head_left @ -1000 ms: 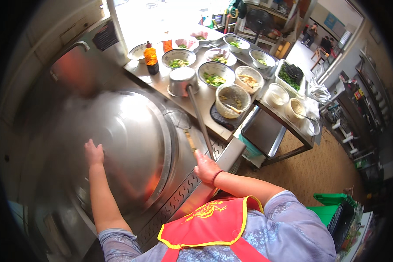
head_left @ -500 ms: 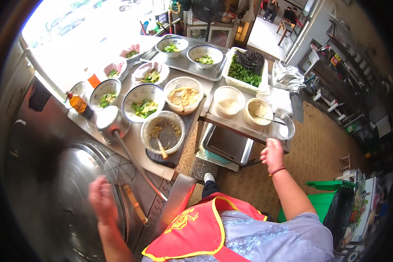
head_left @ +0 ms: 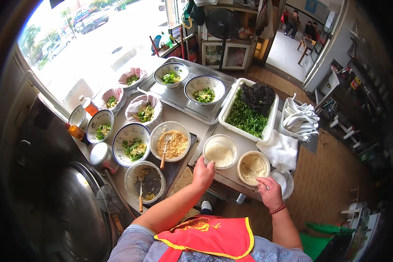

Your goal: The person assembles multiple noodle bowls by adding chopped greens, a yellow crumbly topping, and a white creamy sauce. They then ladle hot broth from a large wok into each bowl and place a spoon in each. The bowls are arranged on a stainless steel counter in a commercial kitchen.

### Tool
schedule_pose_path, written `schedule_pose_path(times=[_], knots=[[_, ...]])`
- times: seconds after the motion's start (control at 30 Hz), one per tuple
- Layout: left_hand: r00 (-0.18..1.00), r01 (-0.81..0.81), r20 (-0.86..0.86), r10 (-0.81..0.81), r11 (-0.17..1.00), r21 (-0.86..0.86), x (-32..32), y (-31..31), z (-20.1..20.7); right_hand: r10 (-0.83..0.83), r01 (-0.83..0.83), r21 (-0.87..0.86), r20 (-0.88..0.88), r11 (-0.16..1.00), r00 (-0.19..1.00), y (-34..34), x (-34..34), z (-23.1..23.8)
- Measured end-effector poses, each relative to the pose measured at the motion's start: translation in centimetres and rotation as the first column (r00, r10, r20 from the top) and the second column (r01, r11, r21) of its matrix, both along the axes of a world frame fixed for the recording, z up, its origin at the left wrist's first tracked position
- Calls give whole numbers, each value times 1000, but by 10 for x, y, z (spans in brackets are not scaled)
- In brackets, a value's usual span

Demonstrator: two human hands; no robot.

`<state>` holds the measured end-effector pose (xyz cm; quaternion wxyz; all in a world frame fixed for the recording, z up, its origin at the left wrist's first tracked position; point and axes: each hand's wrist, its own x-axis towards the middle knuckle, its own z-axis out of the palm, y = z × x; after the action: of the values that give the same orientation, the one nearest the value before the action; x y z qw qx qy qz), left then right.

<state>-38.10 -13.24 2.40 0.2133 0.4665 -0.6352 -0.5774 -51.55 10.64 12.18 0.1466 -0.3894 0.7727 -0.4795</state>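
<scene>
At the near edge of the right-hand counter, my left hand point(head_left: 203, 175) is closed at the rim of a clear plastic tub point(head_left: 220, 153) of off-white granules, thumb and fingers against its near left side. My right hand point(head_left: 270, 192) grips the handle of a metal spoon point(head_left: 250, 170). The spoon's head dips into a second tub point(head_left: 253, 162) of pale beige powder. Just beside that hand stands a clear container point(head_left: 288, 182) with something white in it.
Patterned bowls point(head_left: 130, 145) with chopped greens stand to the left, near a tub of orange-brown crumbs point(head_left: 177, 145) and a nearly used-up tub point(head_left: 149, 185). Beyond lie a basket of greens point(head_left: 249, 115), white spoons point(head_left: 302, 117) and a cloth point(head_left: 280, 150). A large metal lid point(head_left: 76, 214) sits at lower left.
My view and body have turned toward the counter. My left hand has come from above the metal lid to the granule tub. My right hand has taken hold of the spoon.
</scene>
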Motion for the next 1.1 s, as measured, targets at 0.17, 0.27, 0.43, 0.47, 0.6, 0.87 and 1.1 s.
schedule_pose_path(times=[0.17,0.27,0.43,0.47,0.6,0.87,1.1], knots=[[955,-93,-260,144,975,200,-16,-13,21,296,-186,265,-476,946,828,-2,-4,44],[943,-85,-293,157,966,244,-12,-17,44,288,-159,276,-528,948,799,3,-5,61],[879,-111,-442,177,979,172,13,-4,59,57,-80,-48,-362,996,930,15,-11,79],[850,-95,-500,165,982,163,19,2,79,37,-72,-143,-231,987,972,18,-11,86],[897,-45,-434,81,995,92,28,-17,130,76,-16,-452,114,892,991,-17,-1,121],[979,-65,-202,14,968,-244,15,-85,169,239,-382,-249,-459,890,856,-179,-29,94],[987,-115,-140,77,952,-285,-3,-152,157,288,-101,-330,585,938,758,-237,-28,58]])
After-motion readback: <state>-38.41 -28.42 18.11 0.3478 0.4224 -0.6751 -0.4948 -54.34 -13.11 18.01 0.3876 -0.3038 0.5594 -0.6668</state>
